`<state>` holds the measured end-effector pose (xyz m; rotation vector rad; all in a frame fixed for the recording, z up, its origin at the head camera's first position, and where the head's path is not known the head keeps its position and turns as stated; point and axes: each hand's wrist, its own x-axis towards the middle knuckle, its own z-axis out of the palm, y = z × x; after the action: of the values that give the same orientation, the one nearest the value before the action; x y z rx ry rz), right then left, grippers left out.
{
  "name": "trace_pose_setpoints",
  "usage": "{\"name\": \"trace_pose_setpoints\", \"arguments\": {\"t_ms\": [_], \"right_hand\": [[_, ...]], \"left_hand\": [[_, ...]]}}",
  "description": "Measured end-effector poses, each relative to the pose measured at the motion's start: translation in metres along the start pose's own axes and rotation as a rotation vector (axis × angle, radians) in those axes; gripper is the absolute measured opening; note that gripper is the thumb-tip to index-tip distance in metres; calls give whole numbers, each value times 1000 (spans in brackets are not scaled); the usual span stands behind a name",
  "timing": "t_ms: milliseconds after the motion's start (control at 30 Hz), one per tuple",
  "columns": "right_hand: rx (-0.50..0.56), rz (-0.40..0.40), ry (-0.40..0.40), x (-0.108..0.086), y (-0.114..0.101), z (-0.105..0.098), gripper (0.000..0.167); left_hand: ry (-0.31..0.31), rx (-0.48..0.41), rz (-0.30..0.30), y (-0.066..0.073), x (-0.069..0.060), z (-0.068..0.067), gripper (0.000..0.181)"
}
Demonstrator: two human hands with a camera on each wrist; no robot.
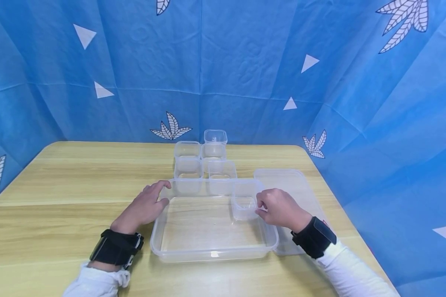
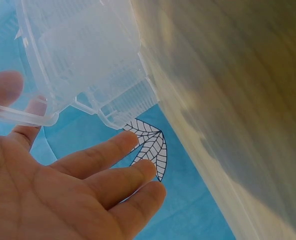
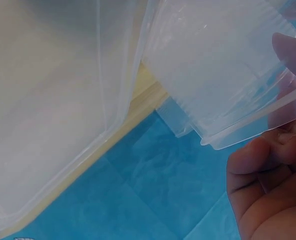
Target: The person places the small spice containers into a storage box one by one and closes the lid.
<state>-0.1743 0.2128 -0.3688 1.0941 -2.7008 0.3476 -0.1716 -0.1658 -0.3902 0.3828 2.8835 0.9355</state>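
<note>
A large clear plastic box (image 1: 215,255) stands open on the table between both hands. One small clear square container (image 1: 244,213) sits inside it, at the back right corner. My right hand (image 1: 280,209) reaches over the box's right rim, thumb and index finger pinching the small container's edge, the other fingers curled. At the box's left rim rests my left hand (image 1: 143,208), with thumb and index finger spread along it. In the left wrist view the remaining fingers (image 2: 110,152) stretch out straight beside the box wall.
Several more small clear containers (image 1: 188,168) stand in a cluster behind the box. A flat translucent lid (image 1: 293,181) lies on the right, partly under the right forearm. Blue patterned cloth (image 1: 241,62) hangs behind the wooden table (image 1: 78,177).
</note>
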Motion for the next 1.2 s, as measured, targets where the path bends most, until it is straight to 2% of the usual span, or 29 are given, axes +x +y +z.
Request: {"name": "trace_pose_setpoints", "arguments": {"t_ms": [267,367,467,633,700,800,900,967,1133,1200], "right_hand": [[78,-4,-14,6,0,2,26],[154,11,-16,7,2,1,23],[261,30,17,8,7,2,19],[526,62,120,1,19,8,13],[658,100,155,-3,25,11,11],[843,205,183,-7,33,15,3],[993,337,193,-7,38,19,8],[1111,389,198,-6,41,22,9],[1405,377,203,-7,46,30,4],[1442,375,198,-10,49,33,8]], "left_hand": [[13,3,-20,-2,-6,-3,34],[10,6,-38,-2,-8,-5,34],[8,6,-50,-2,-9,-6,35],[9,2,-39,-3,-8,-4,36],[6,-4,-29,-3,-7,-2,36],[2,-18,-17,-2,-5,1,35],[-3,-38,-2,-2,-5,1,34],[-13,-54,11,-2,-6,0,36],[-33,-104,49,-6,-6,0,45],[-51,-124,67,-7,-5,-1,51]]}}
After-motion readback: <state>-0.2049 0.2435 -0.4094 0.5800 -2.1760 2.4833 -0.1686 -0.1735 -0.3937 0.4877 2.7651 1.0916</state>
